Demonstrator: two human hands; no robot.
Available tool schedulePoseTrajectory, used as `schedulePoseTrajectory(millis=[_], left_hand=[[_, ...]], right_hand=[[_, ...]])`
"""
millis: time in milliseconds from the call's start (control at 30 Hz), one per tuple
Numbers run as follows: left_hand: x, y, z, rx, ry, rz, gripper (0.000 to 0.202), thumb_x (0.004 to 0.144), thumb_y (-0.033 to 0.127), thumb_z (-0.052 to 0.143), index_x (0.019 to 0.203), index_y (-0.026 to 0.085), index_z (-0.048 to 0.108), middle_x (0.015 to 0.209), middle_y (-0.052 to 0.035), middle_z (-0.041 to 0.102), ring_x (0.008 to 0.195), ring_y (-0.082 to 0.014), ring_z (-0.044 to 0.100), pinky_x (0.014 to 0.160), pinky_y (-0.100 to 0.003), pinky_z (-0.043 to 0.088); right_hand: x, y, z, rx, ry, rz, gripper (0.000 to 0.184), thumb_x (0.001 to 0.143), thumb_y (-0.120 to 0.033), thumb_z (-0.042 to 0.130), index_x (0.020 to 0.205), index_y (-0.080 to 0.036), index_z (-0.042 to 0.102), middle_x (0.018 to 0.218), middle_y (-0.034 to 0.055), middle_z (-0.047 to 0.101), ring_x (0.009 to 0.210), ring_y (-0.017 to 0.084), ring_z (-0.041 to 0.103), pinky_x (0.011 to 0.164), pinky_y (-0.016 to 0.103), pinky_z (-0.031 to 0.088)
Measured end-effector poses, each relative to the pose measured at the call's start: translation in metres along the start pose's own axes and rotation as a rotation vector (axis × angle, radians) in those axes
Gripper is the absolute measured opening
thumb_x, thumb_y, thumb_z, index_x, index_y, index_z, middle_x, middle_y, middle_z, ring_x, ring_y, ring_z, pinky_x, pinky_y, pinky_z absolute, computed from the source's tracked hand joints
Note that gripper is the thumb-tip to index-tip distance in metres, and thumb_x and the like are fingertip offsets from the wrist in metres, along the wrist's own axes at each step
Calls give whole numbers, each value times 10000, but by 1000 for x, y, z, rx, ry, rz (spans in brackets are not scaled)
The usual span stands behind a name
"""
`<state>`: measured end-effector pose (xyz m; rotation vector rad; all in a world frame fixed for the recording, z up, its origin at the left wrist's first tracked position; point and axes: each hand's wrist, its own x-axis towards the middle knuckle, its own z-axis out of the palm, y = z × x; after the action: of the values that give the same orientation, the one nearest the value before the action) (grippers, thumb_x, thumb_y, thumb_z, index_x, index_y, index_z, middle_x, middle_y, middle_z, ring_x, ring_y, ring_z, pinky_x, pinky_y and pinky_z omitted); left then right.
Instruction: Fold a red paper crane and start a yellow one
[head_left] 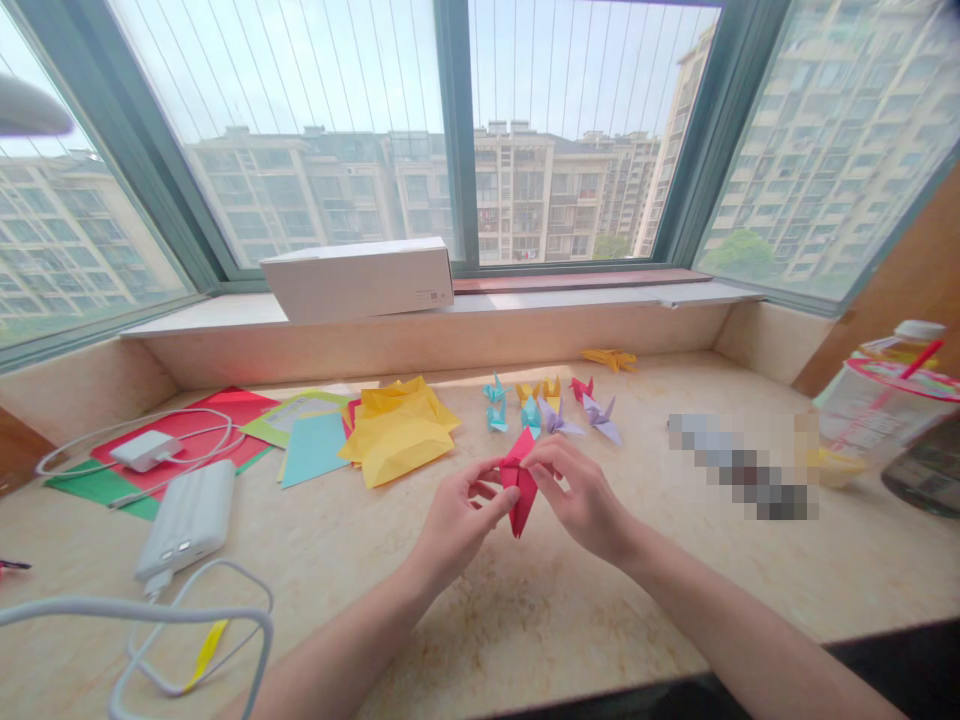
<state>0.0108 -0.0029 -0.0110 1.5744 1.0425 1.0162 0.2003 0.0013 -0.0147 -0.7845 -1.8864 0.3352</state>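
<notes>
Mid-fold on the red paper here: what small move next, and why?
I'd probably smooth the upper part of the red folded paper with the right hand: its fingers touch there, while the left hand grips the paper's left side, steadying it.

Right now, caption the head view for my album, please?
Red folded paper between left hand and right hand, near paper cranes.

White box (360,284) on sill (570,306); power bank (189,518) near charger (145,450).
</notes>
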Motion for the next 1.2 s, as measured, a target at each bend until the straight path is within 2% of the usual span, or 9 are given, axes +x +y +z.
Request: schedulePoseTrajectory(millis=[133, 267, 367, 500, 700, 900, 1067, 1200], left_hand=[[0, 6, 0, 68, -42, -33, 427, 816, 422, 678, 1150, 158, 704, 949, -93, 744, 636, -155, 594, 511, -227, 421], [-1, 8, -1, 182, -6, -11, 389, 818, 436, 668, 1089, 165, 737, 884, -64, 748, 492, -95, 459, 470, -216, 303], [-2, 6, -1, 188, 7, 4, 401, 822, 457, 656, 1085, 166, 738, 888, -63, 745, 467, -85, 430, 458, -216, 261], [-1, 5, -1, 124, 31, -18, 428, 803, 451, 672, 1102, 148, 723, 904, -76, 742, 479, -90, 464, 455, -216, 296], [-1, 6, -2, -124, 14, -79, 528, 810, 435, 675, 1244, 138, 629, 814, -61, 703, 509, -96, 508, 434, -195, 372], [-1, 11, -1, -271, 12, -13, 496, 849, 419, 659, 1251, 133, 615, 765, -45, 666, 602, -121, 572, 482, -196, 452], [-1, 12, -2, -305, 3, 31, 421, 871, 402, 642, 1198, 137, 642, 788, -56, 672, 640, -137, 594, 496, -211, 483], [-2, 12, -2, -292, -4, 56, 392, 890, 372, 623, 1207, 140, 633, 844, -74, 696, 666, -144, 612, 518, -223, 506]], right_hand=[[-1, -1, 0, 50, -77, -3, 189, 962, -153, 479, 921, -216, 652, 912, 60, 599, 857, 182, 597, 767, 330, 517], [-2, -3, 1, 82, -96, 3, 209, 957, -120, 472, 895, -207, 651, 899, 49, 575, 842, 167, 587, 767, 315, 510], [-2, -4, 2, 107, -125, -10, 222, 958, -110, 461, 909, -208, 654, 917, 50, 577, 858, 167, 592, 782, 317, 511], [-3, -3, 4, 108, -144, -41, 230, 956, -106, 453, 936, -213, 656, 932, 52, 582, 872, 169, 600, 792, 318, 516], [-1, 2, -2, 4, -38, -12, 244, 955, -113, 455, 1017, -222, 664, 953, 69, 600, 905, 189, 607, 816, 346, 520], [4, 2, -5, -42, 15, 26, 253, 951, -151, 491, 1115, -225, 669, 1006, 85, 643, 960, 212, 619, 853, 370, 519], [5, -1, -6, -45, -15, 74, 197, 957, -222, 524, 1080, -217, 677, 1032, 82, 681, 985, 219, 635, 881, 373, 510], [4, 2, -7, 0, 10, 123, 173, 963, -283, 524, 954, -207, 679, 983, 71, 715, 950, 219, 657, 863, 361, 514]])
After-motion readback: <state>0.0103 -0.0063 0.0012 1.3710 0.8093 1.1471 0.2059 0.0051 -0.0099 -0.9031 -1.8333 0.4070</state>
